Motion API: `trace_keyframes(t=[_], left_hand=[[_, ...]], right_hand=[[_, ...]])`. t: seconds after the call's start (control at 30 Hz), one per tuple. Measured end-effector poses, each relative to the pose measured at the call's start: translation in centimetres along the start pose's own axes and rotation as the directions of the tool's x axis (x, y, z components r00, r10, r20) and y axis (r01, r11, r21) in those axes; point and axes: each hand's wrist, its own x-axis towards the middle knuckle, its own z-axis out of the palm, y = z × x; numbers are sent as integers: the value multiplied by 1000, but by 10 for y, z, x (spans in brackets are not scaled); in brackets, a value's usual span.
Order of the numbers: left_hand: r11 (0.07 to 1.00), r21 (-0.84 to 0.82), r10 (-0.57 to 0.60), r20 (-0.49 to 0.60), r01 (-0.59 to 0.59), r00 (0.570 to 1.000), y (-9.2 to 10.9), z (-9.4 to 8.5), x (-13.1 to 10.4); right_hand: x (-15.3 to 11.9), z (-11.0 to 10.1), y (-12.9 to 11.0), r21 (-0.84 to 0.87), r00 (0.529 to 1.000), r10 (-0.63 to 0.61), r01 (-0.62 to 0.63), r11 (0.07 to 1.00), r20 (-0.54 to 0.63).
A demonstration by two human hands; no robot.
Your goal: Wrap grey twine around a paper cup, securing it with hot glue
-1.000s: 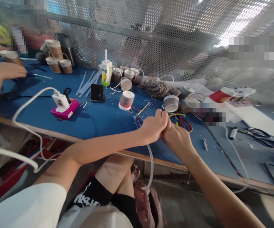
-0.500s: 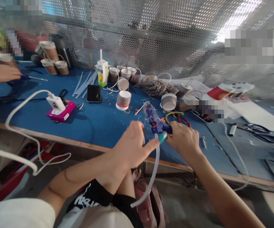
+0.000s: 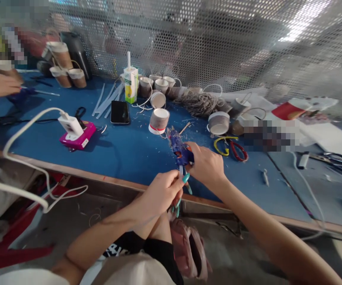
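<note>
Since the earlier frame my left hand (image 3: pixel 161 194) has closed on the glue stick (image 3: pixel 181 172) at the rear of the blue glue gun (image 3: pixel 180 149), which my right hand (image 3: pixel 206 166) clasps over the tabletop (image 3: pixel 123 150) edge; judged light, rigid, best held by the handle; paper cups (image 3: pixel 159 118) beyond, contents unseen.

Black phone (image 3: pixel 120 112) far left of centre, juice carton (image 3: pixel 131 84) behind it, pink box (image 3: pixel 78 135) at left, red-handled pliers (image 3: pixel 238 150) right, possibly twine bundle (image 3: pixel 198 103) far.
</note>
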Motion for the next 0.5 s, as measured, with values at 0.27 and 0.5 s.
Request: trace_keyframes(t=[0.27,0.5], left_hand=[[991,129,-15,-126,31,992,-2,-8,-5],[984,117,-104,-237,134,966,0,-9,1]], right_hand=[[19,-5,-18,43,949,-78,67,997,304],[26,1,-25,93,910,-150,123,988,387]])
